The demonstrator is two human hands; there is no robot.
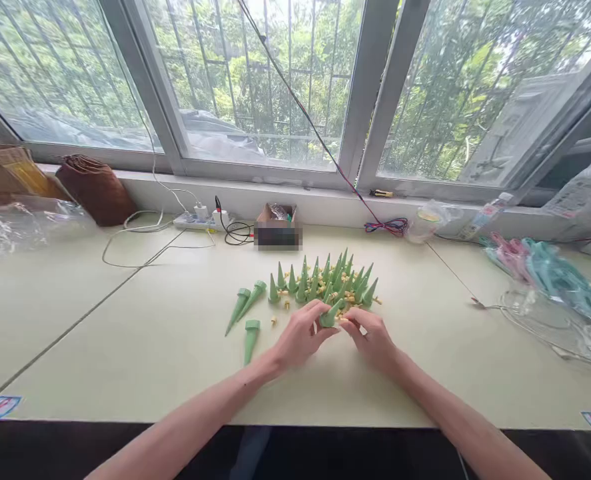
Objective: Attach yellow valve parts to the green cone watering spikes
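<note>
My left hand (302,333) is closed around a green plastic cone spike (331,313), its tip tilted up to the right. Close by on the right, my right hand (370,337) pinches a small yellowish valve piece (344,320) beside the spike's base. Just beyond both hands stand several upright green spikes (316,277) in a cluster, with small yellowish valve pieces (287,305) scattered among them. To the left, three capped green spikes lie on the table, one of them (252,340) nearest my left forearm.
Along the window sill side of the table (150,347) sit a small open box (278,217), a power strip (194,220) with cables, and a brown rolled bundle (95,190). Teal and pink plastic-wrapped items (550,273) and a coiled cable lie at right.
</note>
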